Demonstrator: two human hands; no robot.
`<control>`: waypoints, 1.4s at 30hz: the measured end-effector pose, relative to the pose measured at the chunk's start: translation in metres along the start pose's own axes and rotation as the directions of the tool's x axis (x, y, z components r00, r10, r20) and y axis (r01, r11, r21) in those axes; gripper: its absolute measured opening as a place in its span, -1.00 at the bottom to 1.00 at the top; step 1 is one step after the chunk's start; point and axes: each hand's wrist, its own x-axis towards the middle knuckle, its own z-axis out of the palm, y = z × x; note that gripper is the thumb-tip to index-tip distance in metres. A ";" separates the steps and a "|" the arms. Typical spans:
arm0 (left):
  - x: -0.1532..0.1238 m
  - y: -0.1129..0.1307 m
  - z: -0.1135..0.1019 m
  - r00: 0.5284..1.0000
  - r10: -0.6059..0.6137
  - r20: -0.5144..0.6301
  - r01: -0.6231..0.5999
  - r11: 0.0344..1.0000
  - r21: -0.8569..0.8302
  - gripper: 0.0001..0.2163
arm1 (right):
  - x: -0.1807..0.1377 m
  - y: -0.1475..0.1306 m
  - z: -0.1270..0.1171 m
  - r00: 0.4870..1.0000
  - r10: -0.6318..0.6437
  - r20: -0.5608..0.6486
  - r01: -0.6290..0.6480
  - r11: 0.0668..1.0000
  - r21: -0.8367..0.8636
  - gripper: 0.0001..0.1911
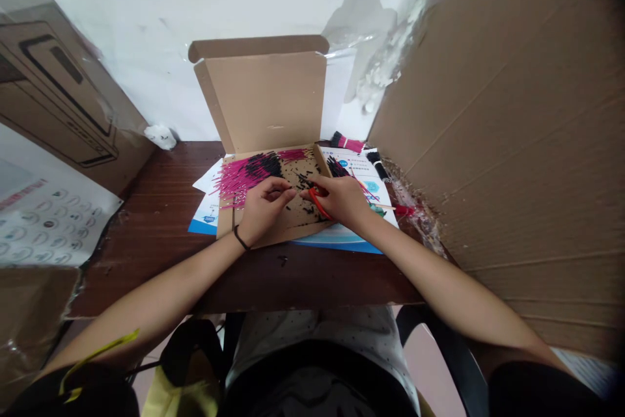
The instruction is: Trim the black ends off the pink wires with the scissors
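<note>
Scissors [317, 202]: red-handled, held over the near right part of the box tray, blades pointing toward the left hand; only the red handle loop shows clearly.
Right hand [342, 199]: fingers closed around the scissors handle, knuckles up, resting over the right edge of the tray.
Left hand [261, 209]: over the middle of the tray, thumb and fingertips pinched together just beside the scissors; whatever sits between them is too small to make out. A dark band [241, 238] circles the wrist.
Box tray [273, 236]: shallow cardboard, flat on the table, with its lid [266, 101] standing upright behind it.
Pink wires [237, 177]: a loose spread across the left half of the tray, spilling past its left edge.
Black wires [263, 163]: a smaller clump lying on the pink ones, toward the back.
Black bits [306, 210]: short scraps scattered on the tray floor near both hands.
Paper sheets [374, 184]: white and blue, under the tray, showing on both sides.
Bundles [347, 142]: tied pink and black wires behind the sheets, at right.
Table [156, 209]: dark wood.
Cardboard wall [512, 111]: tall, along the right side.
</note>
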 end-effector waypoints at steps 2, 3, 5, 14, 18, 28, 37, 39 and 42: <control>0.000 0.001 0.000 1.000 -0.005 -0.010 0.005 1.000 -0.003 -0.86 | 0.000 -0.002 -0.003 1.000 0.018 -0.012 -0.018 0.999 0.038 -0.60; 0.000 0.001 0.000 1.000 -0.008 -0.011 0.008 1.000 -0.008 -0.86 | -0.001 -0.003 -0.004 1.000 0.017 -0.010 -0.016 0.998 0.058 -0.60; 0.000 0.001 0.000 1.000 -0.016 -0.005 0.016 1.000 -0.024 -0.85 | -0.002 -0.005 -0.006 1.000 0.002 0.001 -0.002 0.996 0.086 -0.60; -0.001 0.001 0.001 0.998 -0.061 0.018 0.063 0.988 -0.140 -0.87 | -0.004 -0.007 0.000 0.998 -0.052 0.019 0.050 0.992 0.114 -0.62; -0.001 0.002 0.001 0.998 -0.062 0.027 0.065 0.988 -0.137 -0.87 | -0.005 -0.005 0.004 0.997 -0.075 0.015 0.072 0.990 0.123 -0.63; -0.002 0.000 0.001 0.998 -0.053 0.029 0.056 0.993 -0.109 -0.87 | -0.004 -0.002 0.001 0.992 -0.121 0.021 0.121 0.993 -0.004 -0.66; -0.001 0.004 0.000 0.997 -0.056 0.059 0.061 0.993 -0.102 -0.87 | -0.004 -0.005 -0.001 0.999 -0.039 0.006 0.039 0.999 -0.005 -0.62; -0.001 0.004 0.000 0.996 -0.063 0.061 0.069 0.992 -0.102 -0.87 | -0.004 -0.006 -0.001 0.998 -0.063 0.014 0.063 0.998 0.022 -0.63; -0.002 0.004 0.001 0.996 -0.072 0.052 0.077 0.992 -0.102 -0.87 | -0.005 -0.006 0.000 0.993 -0.111 0.047 0.109 0.993 0.042 -0.66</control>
